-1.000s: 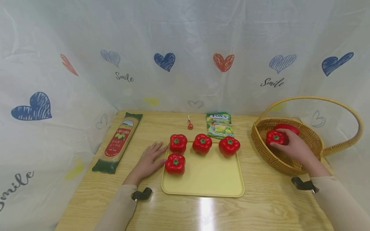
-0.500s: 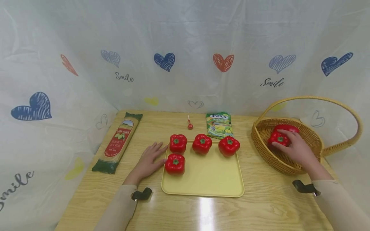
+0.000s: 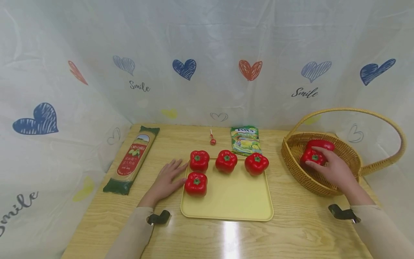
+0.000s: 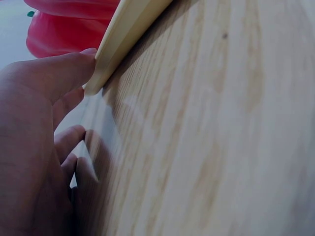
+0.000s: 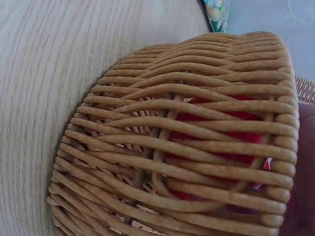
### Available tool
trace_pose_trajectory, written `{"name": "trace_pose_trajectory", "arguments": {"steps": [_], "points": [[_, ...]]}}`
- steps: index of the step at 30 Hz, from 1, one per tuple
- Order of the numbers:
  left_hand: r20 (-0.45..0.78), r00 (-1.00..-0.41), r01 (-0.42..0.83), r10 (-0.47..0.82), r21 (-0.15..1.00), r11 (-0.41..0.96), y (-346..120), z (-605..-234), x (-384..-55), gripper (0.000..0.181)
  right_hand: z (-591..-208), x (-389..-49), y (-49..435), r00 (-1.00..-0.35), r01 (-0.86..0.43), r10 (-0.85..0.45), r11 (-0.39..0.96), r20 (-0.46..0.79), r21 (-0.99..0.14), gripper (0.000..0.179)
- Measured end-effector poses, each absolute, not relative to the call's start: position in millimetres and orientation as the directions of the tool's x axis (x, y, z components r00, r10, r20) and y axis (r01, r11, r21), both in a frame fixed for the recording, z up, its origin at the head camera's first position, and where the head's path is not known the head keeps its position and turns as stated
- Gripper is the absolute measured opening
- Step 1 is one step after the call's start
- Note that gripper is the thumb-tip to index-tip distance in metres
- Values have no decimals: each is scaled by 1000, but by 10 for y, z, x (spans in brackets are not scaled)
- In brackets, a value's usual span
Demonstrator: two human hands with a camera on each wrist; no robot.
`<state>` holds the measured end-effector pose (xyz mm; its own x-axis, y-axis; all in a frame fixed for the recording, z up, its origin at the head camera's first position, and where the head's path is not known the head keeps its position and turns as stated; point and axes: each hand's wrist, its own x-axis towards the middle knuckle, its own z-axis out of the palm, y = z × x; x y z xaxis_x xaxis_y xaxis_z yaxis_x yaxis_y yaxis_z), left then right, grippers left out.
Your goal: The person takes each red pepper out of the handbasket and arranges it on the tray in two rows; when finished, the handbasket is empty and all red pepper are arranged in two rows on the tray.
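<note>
At the right, my right hand (image 3: pixel 336 171) reaches into the wicker basket (image 3: pixel 292 176) and grips a red bell pepper (image 3: pixel 312 157) from above, thumb on its near side. Behind that pepper lies another smooth red thing (image 3: pixel 323 144), partly hidden. In the right wrist view the basket wall (image 5: pixel 197 132) covers most of the hand, and red shows through the weave. My left hand (image 3: pixel 166 180) rests on the table with fingers spread. Its thumb touches the edge of the yellow tray (image 3: pixel 233 203), beside the near-left red bell pepper (image 3: pixel 196 185).
Along the tray's back edge sit more red bell peppers (image 3: pixel 226 162). Behind them lie a lollipop (image 3: pixel 212 141) and a green candy bag (image 3: pixel 245 141). A long pasta packet (image 3: pixel 132 162) lies at the left. The basket's tall handle (image 3: pixel 355 109) arches over it.
My right hand has moved slightly to the right with the bell pepper, closer to the other red thing in the basket. The left hand has stayed in place.
</note>
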<state>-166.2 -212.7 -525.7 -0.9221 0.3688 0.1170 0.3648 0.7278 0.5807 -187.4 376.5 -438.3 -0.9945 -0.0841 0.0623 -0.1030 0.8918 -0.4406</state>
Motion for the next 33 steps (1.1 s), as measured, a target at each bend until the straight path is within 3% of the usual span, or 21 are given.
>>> {"name": "trace_pose_trajectory", "arguments": {"steps": [33], "points": [[118,-920,368,372,580,726,-2123,-5263,-1672,59,-4442,-1797,3744,-986,-126,-62,884,154,-451,68]]}}
